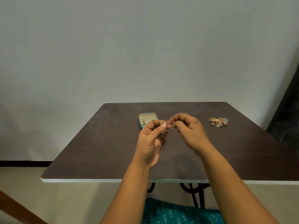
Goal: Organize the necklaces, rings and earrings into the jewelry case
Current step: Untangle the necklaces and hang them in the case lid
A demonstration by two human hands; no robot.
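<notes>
I hold a thin gold necklace (169, 121) stretched taut between my two hands, raised above the table (97, 143), whose top is a dark brown, matte, faintly smudged board with a pale edge band along the near side. My left hand (151, 141) has its thumb and forefinger pinched on one end of the chain, where a small round gold piece sits by my thumbnail; the other fingers curl loosely toward the palm. My right hand (190, 131) pinches the other end with its fingertips, fingers bent down and knuckles up, so the exact grip point is hidden from me. The chain is so fine I can barely make out its links. Behind my left hand lies the open jewelry case (148, 118), a small rounded-corner box with a teal shell and a cream lining; something gold lies in its left part and two tiny pale studs sit further right, though my hands cover its near half. Well to the right on the table rests a jewelry pile (218, 122) of gold rings and silvery, petal-shaped pieces, too tangled to count.
</notes>
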